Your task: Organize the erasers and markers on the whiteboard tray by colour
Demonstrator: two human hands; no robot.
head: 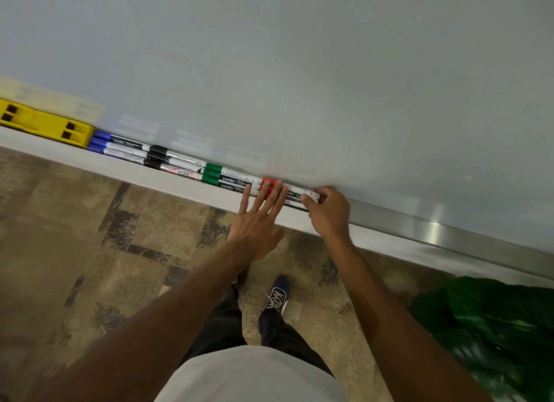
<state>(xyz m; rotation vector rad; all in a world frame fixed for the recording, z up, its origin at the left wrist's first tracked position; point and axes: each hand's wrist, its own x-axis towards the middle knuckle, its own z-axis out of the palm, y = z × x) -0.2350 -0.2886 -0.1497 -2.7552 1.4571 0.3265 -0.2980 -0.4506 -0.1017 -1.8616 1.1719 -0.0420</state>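
Both hands on red markers (267, 182): left hand (257, 221) flat, right hand (328, 212) gripping.

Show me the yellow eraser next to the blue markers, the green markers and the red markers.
yellow eraser (49, 123): head view, on its top face.
green markers (213, 167): head view, on one green cap.
red markers (267, 181): head view, on a red cap.

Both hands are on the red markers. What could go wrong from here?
1. The left hand only rests straight fingers on the red markers; a push might roll one over the front lip of the tray.
2. The right hand, gripping their ends, could shove them into the green markers and disturb that group.
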